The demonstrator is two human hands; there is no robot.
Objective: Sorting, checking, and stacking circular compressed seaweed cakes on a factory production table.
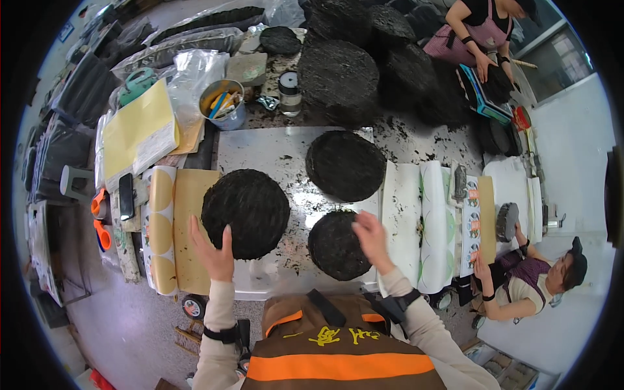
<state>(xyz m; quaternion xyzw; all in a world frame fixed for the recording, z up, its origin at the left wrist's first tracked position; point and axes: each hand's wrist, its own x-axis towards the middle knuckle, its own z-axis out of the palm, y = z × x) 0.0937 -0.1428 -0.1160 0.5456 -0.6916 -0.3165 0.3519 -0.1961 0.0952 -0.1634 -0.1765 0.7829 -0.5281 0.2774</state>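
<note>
Three round black cakes that look like dried seaweed lie on a shiny metal work surface point(260, 276). My left hand point(216, 255) is open, thumb and fingers spread, at the near left edge of the biggest left cake point(250, 211). My right hand point(373, 240) hangs over the right edge of the near right cake point(335, 250). Its fingers bend loosely, with nothing seen in them; whether they touch the cake is unclear. Behind this one sits the far right cake point(346, 166), which neither hand touches.
Stacked black cakes point(338, 78) rise at the back, near a metal cup point(224, 107) and a glass jar point(290, 94). Sheets of round labels point(162, 227) flank the left, white paper point(402, 221) the right. Co-workers' hands handle a cake on a scale point(484, 97) and another cake point(507, 222).
</note>
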